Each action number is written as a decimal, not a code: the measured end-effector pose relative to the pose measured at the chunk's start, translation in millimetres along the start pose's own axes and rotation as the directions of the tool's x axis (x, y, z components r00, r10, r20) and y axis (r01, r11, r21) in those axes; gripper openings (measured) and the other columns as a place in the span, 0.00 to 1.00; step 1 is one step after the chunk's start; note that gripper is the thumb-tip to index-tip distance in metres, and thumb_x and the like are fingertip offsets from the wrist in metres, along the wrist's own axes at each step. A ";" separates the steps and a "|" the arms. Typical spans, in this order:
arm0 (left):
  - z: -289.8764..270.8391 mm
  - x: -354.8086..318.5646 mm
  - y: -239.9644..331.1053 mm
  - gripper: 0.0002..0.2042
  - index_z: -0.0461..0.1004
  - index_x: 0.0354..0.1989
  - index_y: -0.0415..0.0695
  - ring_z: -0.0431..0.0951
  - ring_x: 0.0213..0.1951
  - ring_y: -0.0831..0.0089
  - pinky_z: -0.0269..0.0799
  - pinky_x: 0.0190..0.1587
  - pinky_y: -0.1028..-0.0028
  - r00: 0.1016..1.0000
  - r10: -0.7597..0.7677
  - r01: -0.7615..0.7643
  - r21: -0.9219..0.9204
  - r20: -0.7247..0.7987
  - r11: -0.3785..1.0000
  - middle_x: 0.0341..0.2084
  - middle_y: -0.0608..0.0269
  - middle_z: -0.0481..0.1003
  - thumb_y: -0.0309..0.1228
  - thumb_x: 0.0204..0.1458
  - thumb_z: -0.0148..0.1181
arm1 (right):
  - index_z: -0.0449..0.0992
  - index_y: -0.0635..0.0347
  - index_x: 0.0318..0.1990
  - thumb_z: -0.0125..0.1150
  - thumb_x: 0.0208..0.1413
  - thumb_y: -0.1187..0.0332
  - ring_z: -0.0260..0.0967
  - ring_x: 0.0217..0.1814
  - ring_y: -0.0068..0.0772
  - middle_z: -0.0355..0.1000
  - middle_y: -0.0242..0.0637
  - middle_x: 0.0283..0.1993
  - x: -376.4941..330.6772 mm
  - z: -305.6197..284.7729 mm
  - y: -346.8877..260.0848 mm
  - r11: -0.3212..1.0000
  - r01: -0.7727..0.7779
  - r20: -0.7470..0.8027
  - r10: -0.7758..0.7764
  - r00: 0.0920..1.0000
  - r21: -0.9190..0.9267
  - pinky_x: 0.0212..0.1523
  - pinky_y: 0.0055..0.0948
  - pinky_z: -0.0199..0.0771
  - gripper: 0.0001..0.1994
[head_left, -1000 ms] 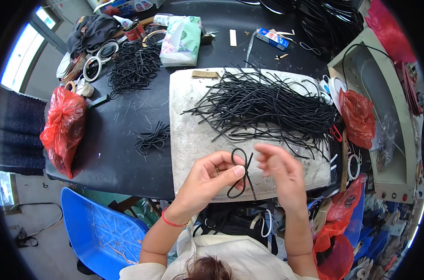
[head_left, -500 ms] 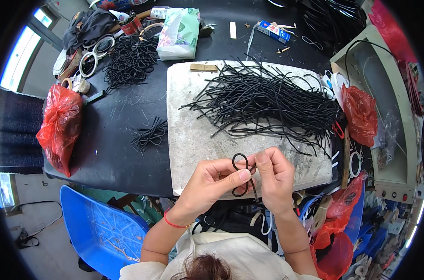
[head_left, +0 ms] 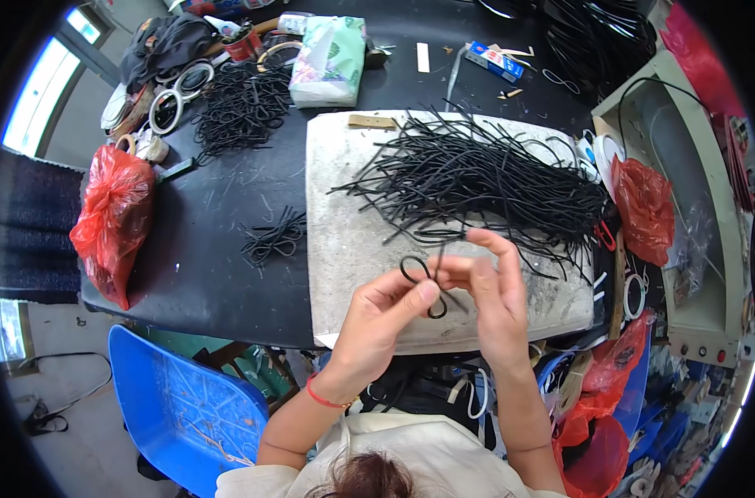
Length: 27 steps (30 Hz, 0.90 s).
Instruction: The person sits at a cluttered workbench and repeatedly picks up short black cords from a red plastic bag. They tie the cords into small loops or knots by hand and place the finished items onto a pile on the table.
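A thin black cord [head_left: 405, 264], bent into loops with loose ends, is pinched between the thumb and fingers of my left hand [head_left: 381, 311]. Close beside it on the right is my right hand [head_left: 498, 295], its index finger raised and apart from the thumb, slightly blurred. Some of its other fingers reach behind the cord; whether they touch it I cannot tell. Both hands are above the near part of a worn white board [head_left: 344, 274]. A large heap of cut black cords [head_left: 485, 178] lies on the board beyond my hands.
Left of the board are a small pile of looped cords [head_left: 275, 234] and a bigger one [head_left: 240, 108]. A tissue pack [head_left: 329, 62] stands behind. Red plastic bags [head_left: 112, 224] flank the work area. A blue chair [head_left: 186, 407] is at the lower left.
My right hand has come off its pinch by the cord, and its index finger now points up and away. My left hand keeps hold of the looped cord. The view has shifted slightly.
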<state>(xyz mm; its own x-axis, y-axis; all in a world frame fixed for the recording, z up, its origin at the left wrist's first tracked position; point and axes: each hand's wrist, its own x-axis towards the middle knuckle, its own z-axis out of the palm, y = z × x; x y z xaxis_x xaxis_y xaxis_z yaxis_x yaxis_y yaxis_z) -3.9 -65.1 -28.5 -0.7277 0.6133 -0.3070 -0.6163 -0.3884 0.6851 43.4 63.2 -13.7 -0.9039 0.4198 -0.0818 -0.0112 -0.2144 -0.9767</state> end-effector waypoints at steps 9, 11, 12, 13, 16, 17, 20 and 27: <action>8.1 2.0 -5.5 0.09 0.71 0.39 0.36 0.77 0.33 0.73 0.75 0.38 0.75 0.999 -0.007 0.004 -0.060 -0.046 0.998 0.31 0.59 0.75 0.25 0.52 0.56 | 0.69 0.66 0.43 0.47 0.60 0.66 0.67 0.41 0.21 0.71 0.34 0.38 -14.4 -15.3 8.0 0.999 -0.041 0.036 0.041 0.998 -0.024 0.39 0.18 0.64 0.12; 2.1 -2.2 -7.8 0.08 0.71 0.38 0.35 0.78 0.32 0.71 0.75 0.36 0.75 1.000 0.021 -0.019 0.084 -0.023 0.996 0.30 0.58 0.75 0.25 0.52 0.55 | 0.72 0.65 0.34 0.56 0.54 0.73 0.66 0.34 0.17 0.70 0.30 0.32 -8.4 -11.1 5.7 0.998 -0.060 0.020 0.060 0.998 -0.006 0.33 0.17 0.64 0.04; 5.5 -4.3 -8.2 0.07 0.71 0.37 0.34 0.78 0.32 0.71 0.75 0.36 0.76 0.990 0.138 -0.115 0.363 -0.039 0.925 0.29 0.58 0.76 0.25 0.52 0.55 | 0.72 0.65 0.33 0.56 0.54 0.73 0.66 0.33 0.16 0.70 0.30 0.32 -8.1 -8.5 5.1 0.973 0.046 -0.009 -0.049 0.999 -0.228 0.32 0.17 0.64 0.05; 11.3 -6.5 -8.5 0.07 0.71 0.37 0.34 0.78 0.32 0.70 0.75 0.36 0.76 0.968 0.250 -0.184 0.612 -0.023 0.769 0.29 0.57 0.76 0.24 0.52 0.55 | 0.72 0.66 0.32 0.56 0.54 0.72 0.65 0.32 0.15 0.70 0.30 0.31 -8.3 -5.5 4.2 0.887 0.136 -0.016 -0.159 0.987 -0.441 0.31 0.18 0.64 0.05; 12.9 -3.7 -8.4 0.08 0.71 0.37 0.31 0.78 0.31 0.72 0.74 0.35 0.77 0.928 0.370 -0.267 0.753 0.034 0.601 0.29 0.55 0.76 0.25 0.53 0.53 | 0.72 0.66 0.30 0.57 0.53 0.72 0.63 0.27 0.15 0.70 0.31 0.29 -5.4 -1.7 12.7 0.796 0.199 -0.034 -0.265 0.964 -0.572 0.28 0.19 0.63 0.06; 10.4 -3.5 -6.4 0.08 0.70 0.37 0.31 0.78 0.31 0.72 0.74 0.35 0.77 0.960 0.279 -0.201 0.610 -0.034 0.767 0.29 0.55 0.76 0.25 0.54 0.53 | 0.72 0.66 0.30 0.57 0.53 0.72 0.63 0.27 0.15 0.70 0.31 0.29 -4.6 -1.6 8.9 0.914 0.062 -0.078 -0.101 0.992 -0.401 0.28 0.19 0.63 0.06; 0.7 -1.9 2.5 0.10 0.70 0.39 0.30 0.77 0.34 0.70 0.74 0.38 0.76 0.996 0.083 -0.065 0.328 -0.040 0.942 0.32 0.53 0.75 0.27 0.56 0.49 | 0.73 0.65 0.35 0.45 0.60 0.60 0.64 0.29 0.17 0.71 0.32 0.30 -1.0 -13.4 8.2 0.980 -0.174 -0.007 0.175 0.985 -0.093 0.28 0.18 0.62 0.17; -6.2 -5.1 8.4 0.13 0.69 0.42 0.30 0.78 0.35 0.67 0.76 0.39 0.73 0.997 -0.032 0.040 0.135 -0.064 0.990 0.33 0.49 0.75 0.30 0.58 0.46 | 0.74 0.66 0.38 0.42 0.61 0.55 0.65 0.32 0.16 0.72 0.33 0.32 -4.5 -18.5 11.6 0.983 -0.176 0.012 0.176 0.984 0.051 0.30 0.15 0.63 0.21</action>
<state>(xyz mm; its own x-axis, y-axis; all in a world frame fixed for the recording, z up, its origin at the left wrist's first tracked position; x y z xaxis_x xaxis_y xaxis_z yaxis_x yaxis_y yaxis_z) -7.3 -75.8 -25.2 -0.7257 0.5801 -0.3700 -0.5987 -0.2673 0.7551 55.3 75.1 -28.4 -0.8967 0.3654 -0.2498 0.1262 -0.3297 -0.9356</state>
